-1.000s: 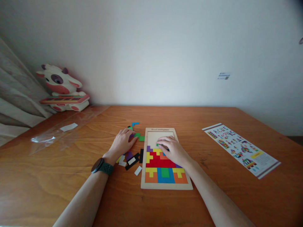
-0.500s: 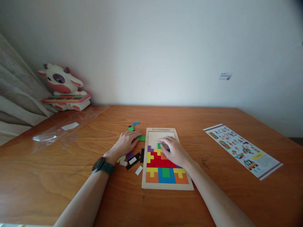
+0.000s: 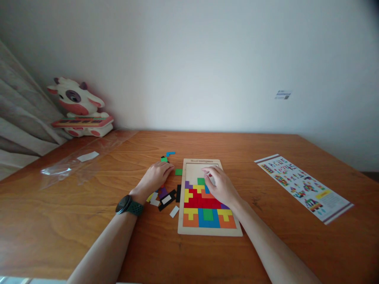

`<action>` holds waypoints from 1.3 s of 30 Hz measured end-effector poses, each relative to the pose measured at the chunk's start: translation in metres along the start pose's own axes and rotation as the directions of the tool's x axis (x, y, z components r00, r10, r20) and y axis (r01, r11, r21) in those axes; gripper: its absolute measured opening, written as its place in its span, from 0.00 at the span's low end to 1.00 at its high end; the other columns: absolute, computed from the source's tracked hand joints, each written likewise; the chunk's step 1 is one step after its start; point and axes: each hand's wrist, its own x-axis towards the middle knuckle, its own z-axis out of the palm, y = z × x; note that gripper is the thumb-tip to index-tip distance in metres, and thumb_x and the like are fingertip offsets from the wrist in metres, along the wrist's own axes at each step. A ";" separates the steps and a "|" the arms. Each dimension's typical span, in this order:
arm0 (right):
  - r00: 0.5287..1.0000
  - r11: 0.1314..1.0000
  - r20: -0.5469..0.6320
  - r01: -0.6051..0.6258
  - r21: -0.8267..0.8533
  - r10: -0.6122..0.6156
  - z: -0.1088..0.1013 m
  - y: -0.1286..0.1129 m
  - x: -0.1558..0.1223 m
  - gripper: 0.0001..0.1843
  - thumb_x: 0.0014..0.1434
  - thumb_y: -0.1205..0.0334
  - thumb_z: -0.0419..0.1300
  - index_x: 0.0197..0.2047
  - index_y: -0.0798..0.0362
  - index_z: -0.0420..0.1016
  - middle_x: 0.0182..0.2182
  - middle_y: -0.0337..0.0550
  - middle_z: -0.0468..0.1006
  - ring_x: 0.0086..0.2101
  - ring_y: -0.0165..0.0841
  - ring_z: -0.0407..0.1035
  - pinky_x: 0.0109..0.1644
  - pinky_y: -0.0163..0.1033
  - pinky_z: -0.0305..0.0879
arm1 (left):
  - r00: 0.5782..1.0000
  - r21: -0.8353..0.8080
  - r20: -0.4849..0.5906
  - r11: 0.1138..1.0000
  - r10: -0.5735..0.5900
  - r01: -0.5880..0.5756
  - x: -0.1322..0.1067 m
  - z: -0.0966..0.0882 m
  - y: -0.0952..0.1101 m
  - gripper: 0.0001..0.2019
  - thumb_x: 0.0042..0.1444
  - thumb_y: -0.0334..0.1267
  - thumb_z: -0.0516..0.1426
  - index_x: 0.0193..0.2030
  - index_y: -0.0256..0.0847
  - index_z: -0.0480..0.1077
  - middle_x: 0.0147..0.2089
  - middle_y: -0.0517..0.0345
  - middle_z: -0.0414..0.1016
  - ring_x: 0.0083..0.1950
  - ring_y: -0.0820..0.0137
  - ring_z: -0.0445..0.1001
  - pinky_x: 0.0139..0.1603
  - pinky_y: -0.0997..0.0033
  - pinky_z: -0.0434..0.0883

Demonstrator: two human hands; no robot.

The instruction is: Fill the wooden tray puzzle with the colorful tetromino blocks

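Fingers (image 3: 208,169) of the right hand (image 3: 222,185) hang loosely curled over the rectangular pale-wood tray (image 3: 210,232), thumb parted from index; no piece visible between them, so apparently released. Left hand (image 3: 156,176) is left of the tray, fingers bent down among flat coloured loose pieces (image 3: 162,192); cannot tell whether they grasp one. Flat red pieces (image 3: 201,202) and other colours fill the tray's near part; pale base shows beyond. Flat green block (image 3: 201,181) sits at the far edge of that fill, near the right thumb. Just outside the tray's left rim: flat green piece (image 3: 178,172), flat black piece (image 3: 178,193) and, nearer, small white rectangle (image 3: 174,212). Risks, judged: a brush of the right thumb could skew the green block, since nothing appears to brace its far side; the right hand hides part of the tray's right side, so a misfit there could go unnoticed; pieces left of the tray overlap, so lifting one could drag or scatter its neighbours.
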 end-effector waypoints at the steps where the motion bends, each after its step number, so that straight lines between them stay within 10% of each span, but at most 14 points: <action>1: 1.000 1.000 -0.001 -0.001 -0.003 0.001 0.000 0.000 0.000 0.11 0.66 0.66 0.52 0.49 0.49 0.71 0.43 0.47 0.77 0.42 0.39 0.72 0.49 0.49 0.72 | 1.000 0.016 -0.008 1.000 -0.005 0.005 0.000 0.000 -0.001 0.15 0.68 0.40 0.48 0.45 0.44 0.76 0.45 0.52 0.81 0.48 0.61 0.78 0.53 0.61 0.73; 28: 0.996 0.998 -0.063 -0.059 0.016 0.060 0.000 0.000 0.000 0.09 0.65 0.63 0.54 0.48 0.50 0.71 0.41 0.48 0.77 0.38 0.38 0.72 0.45 0.47 0.72 | 0.997 0.138 -0.018 0.988 -0.070 0.072 -0.007 -0.006 -0.013 0.14 0.65 0.40 0.51 0.51 0.47 0.75 0.44 0.52 0.82 0.43 0.63 0.80 0.44 0.68 0.74; 34: 0.977 0.982 -0.119 -0.168 0.088 0.178 -0.003 -0.006 0.002 0.11 0.66 0.56 0.55 0.45 0.51 0.74 0.35 0.46 0.80 0.31 0.35 0.71 0.38 0.42 0.70 | 0.994 -0.110 -0.086 0.993 -0.061 0.052 -0.003 -0.002 0.017 0.12 0.64 0.45 0.55 0.45 0.47 0.78 0.39 0.59 0.83 0.38 0.68 0.80 0.39 0.73 0.73; 39: 0.951 0.876 0.056 -0.303 0.375 0.305 -0.005 -0.016 0.003 0.19 0.66 0.47 0.54 0.44 0.52 0.76 0.31 0.45 0.82 0.27 0.33 0.72 0.28 0.37 0.68 | 0.989 -0.145 -0.096 0.982 0.108 -0.121 -0.004 0.004 0.051 0.14 0.66 0.46 0.54 0.41 0.44 0.79 0.38 0.56 0.81 0.37 0.69 0.79 0.37 0.74 0.74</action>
